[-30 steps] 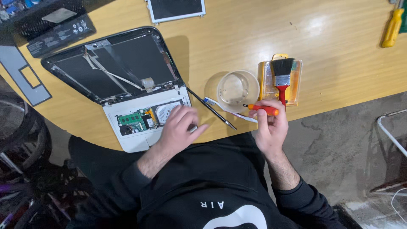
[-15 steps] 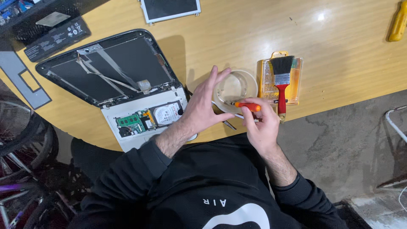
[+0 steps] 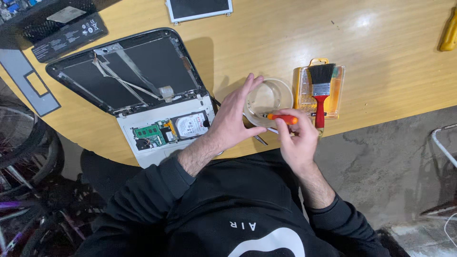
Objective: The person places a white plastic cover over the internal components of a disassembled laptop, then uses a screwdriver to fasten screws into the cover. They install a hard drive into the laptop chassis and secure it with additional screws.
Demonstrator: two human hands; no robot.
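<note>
Okay, far left on the wooden table [image 3: 381, 57] sits the opened laptop [image 3: 143, 95], lid panel stripped, green memory board [image 3: 147, 131] and round silver drive [image 3: 190, 126] exposed. My left hand [image 3: 235, 116] hovers beside it, fingers spread wide, holding nothing, edging over the clear plastic bowl [image 3: 271, 97]. My right hand [image 3: 297, 140] pinches the small orange screwdriver [image 3: 282, 117] at its handle, tip pointing left over the bowl's rim. Light, stiff, thin, I'd say, so fingertips near the grip's middle. Right again, a red-handled paintbrush [image 3: 321, 90] lies on a yellow tool case [image 3: 307, 93].
</note>
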